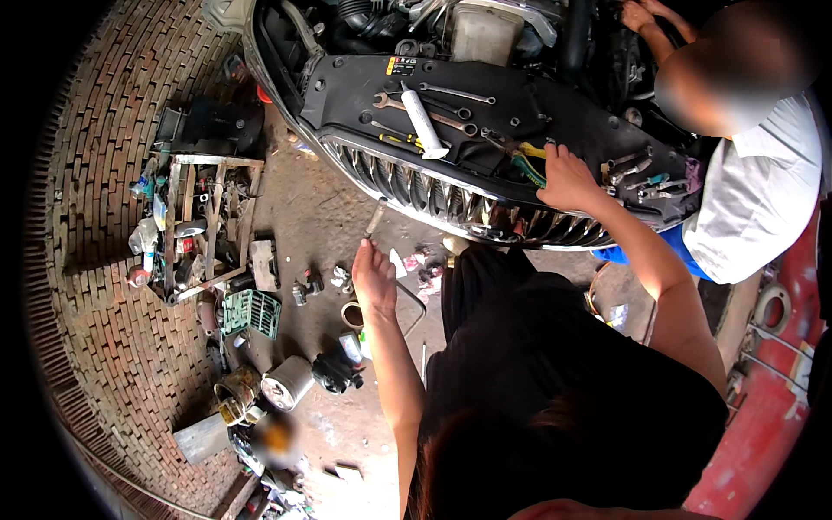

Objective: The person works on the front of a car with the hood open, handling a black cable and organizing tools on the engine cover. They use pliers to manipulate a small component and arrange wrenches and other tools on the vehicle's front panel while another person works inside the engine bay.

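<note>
My left hand (374, 276) is closed around a metal rod-like tool (376, 218), held in front of the car's grille; its upper end sticks out past my fingers, and its exact kind is not clear. My right hand (570, 179) reaches over the black front panel (347, 95), its fingers closed at the yellow handle of green-and-yellow pliers (526, 163). To the left of the pliers lie a white tube (421, 121), a combination wrench (459, 94) and other wrenches. Several sockets and small metal tools (637, 173) lie right of my right hand.
Another person in a white shirt (754, 191) leans in at the right, with a hand (639, 17) in the engine bay. The chrome grille (416, 173) runs below the panel. On the floor at left stand a cluttered wooden frame (215, 208), a green crate (251, 314) and a white bucket (288, 383).
</note>
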